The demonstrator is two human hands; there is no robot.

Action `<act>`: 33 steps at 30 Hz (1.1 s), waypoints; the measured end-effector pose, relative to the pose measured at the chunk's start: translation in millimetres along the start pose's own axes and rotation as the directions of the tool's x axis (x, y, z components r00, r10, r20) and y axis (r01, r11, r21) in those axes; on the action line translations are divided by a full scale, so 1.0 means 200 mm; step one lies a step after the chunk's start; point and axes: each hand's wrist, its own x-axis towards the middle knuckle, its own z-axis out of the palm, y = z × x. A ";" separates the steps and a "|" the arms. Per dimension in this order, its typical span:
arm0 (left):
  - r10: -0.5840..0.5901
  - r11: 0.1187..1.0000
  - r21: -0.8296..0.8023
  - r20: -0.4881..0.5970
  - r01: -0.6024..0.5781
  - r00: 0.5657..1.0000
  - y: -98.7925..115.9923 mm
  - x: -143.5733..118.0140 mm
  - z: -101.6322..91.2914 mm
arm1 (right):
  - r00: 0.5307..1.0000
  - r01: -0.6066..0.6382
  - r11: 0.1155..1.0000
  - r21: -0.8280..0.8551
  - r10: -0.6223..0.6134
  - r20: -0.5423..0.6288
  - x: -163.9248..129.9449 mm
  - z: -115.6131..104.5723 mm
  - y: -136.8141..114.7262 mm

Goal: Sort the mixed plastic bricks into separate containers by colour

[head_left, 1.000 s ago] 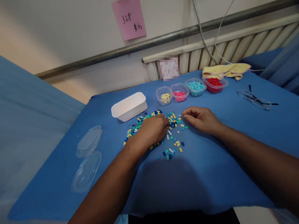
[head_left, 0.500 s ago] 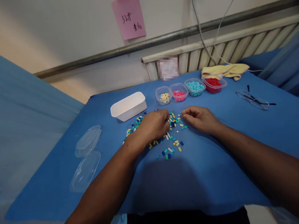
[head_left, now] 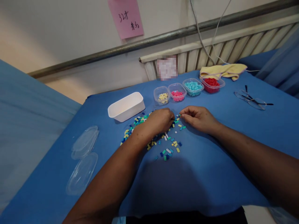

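A loose pile of small toy building bricks [head_left: 130, 130] in yellow, blue, green, teal and white lies on the blue cloth. My left hand [head_left: 161, 120] is curled over the pile's right part, fingers bent down and closed among the bricks; its fingertips are mostly hidden, so what they hold cannot be made out. At the pile's right edge, my right hand [head_left: 198, 118] rests with thumb and forefinger pinched together. A tiny green brick [head_left: 179, 115] shows at those fingertips. Several stray bricks [head_left: 168, 151] are scattered on the near side.
Behind the pile stand a white tub [head_left: 126, 107] and clear boxes of yellow [head_left: 163, 98], pink [head_left: 177, 95], teal [head_left: 193, 87] and red bricks [head_left: 211, 84]. Clear lids [head_left: 81, 174] lie left. Eyeglasses [head_left: 253, 99] and a yellow cloth [head_left: 223, 71] are at the right.
My left hand has shifted slightly to the right over the pile, closer to my right hand. The right hand keeps its pinch in about the same place. The view has turned a little.
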 end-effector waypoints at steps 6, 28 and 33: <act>0.014 0.999 -0.031 0.004 -0.013 1.000 0.01 -0.02 -0.02 | 1.000 -0.008 1.000 0.022 0.007 0.013 0.00 0.00 0.00; 0.009 0.992 0.122 0.081 -0.019 0.997 -0.01 0.18 -0.06 | 1.000 -0.003 1.000 0.015 0.002 0.023 0.00 0.00 0.00; 0.011 0.994 0.106 0.067 -0.018 0.998 -0.02 0.17 -0.11 | 1.000 -0.005 1.000 0.011 0.004 0.025 0.00 0.00 0.00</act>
